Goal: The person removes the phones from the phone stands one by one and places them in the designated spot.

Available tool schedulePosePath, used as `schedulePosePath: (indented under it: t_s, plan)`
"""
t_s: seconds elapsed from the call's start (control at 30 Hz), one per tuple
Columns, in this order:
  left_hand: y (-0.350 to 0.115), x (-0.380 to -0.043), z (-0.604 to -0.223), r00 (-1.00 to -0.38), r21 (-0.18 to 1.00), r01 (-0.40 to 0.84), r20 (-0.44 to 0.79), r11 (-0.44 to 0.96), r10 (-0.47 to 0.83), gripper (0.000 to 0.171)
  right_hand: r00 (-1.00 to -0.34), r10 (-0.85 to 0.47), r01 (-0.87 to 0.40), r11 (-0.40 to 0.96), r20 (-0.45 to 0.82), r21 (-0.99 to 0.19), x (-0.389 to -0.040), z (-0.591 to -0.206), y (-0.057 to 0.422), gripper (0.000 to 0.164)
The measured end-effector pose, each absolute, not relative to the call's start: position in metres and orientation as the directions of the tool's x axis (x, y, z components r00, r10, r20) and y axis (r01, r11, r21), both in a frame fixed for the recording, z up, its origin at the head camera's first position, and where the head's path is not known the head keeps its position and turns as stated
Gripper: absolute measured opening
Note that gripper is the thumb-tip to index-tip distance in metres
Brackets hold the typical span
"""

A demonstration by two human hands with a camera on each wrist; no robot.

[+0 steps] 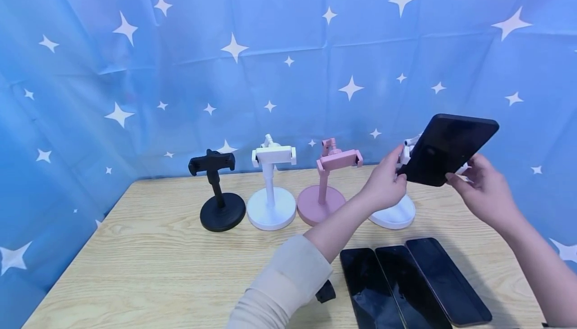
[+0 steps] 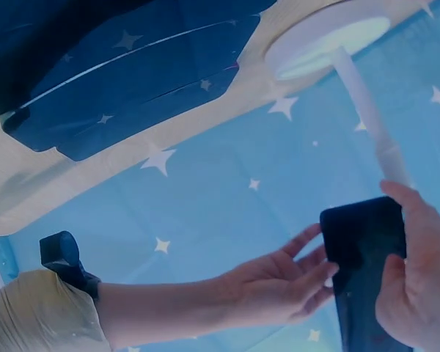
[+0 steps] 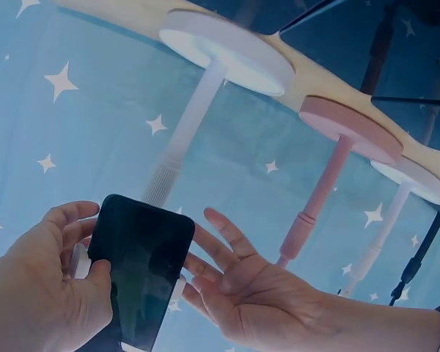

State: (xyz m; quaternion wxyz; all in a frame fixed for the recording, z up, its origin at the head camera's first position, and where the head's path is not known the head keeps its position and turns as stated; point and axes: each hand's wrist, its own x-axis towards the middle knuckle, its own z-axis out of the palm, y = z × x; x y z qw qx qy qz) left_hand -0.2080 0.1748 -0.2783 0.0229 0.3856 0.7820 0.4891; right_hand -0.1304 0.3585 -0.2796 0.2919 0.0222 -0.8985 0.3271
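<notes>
A dark phone [image 1: 451, 149] is tilted in front of the white phone stand [image 1: 393, 215] at the right. White clamp ends [image 3: 79, 260] show beside both long edges of the phone. My right hand [image 1: 486, 194] grips the phone's right side, thumb on the screen and fingers behind. The left hand [image 1: 385, 181] holds the opposite side, its thumb at the lower corner and index finger by the clamp [image 1: 407, 151]. In the left wrist view, the left thumb lies along the phone [image 2: 367, 257] edge. The phone hides most of the clamp.
A black stand [image 1: 221, 211], another white stand [image 1: 271, 209] and a pink stand [image 1: 321, 204] line the back of the wooden table [image 1: 158, 259]. Three dark phones [image 1: 414, 289] lie side by side at the front right. Behind hangs a blue star-patterned curtain [image 1: 279, 18].
</notes>
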Motion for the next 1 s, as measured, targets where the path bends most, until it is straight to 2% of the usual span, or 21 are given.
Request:
schedulePosePath:
  t_s: [0.13, 0.47, 0.73, 1.0]
  plan:
    - [0.178, -0.208, -0.275, -0.717, 0.797, 0.561, 0.330, 0.226, 0.614, 0.055, -0.830, 0.152, -0.205, 0.811, 0.536, -0.548, -0.130, -0.273, 0.358, 0.019]
    - [0.187, -0.209, -0.272, -0.750, 0.798, 0.560, 0.372, 0.225, 0.547, 0.038, -0.837, 0.161, -0.164, 0.838, 0.523, -0.520, -0.126, -0.271, 0.357, 0.019]
    - [0.185, -0.206, -0.276, -0.748, 0.783, 0.584, 0.416, 0.215, 0.517, 0.036, -0.814, 0.168, -0.179, 0.838, 0.556, -0.515, -0.125, -0.272, 0.356, 0.018]
    - [0.184, -0.204, -0.281, -0.766, 0.819, 0.548, 0.413, 0.167, 0.492, 0.037, -0.804, 0.164, -0.193, 0.837, 0.571, -0.511, -0.126, -0.273, 0.354, 0.018]
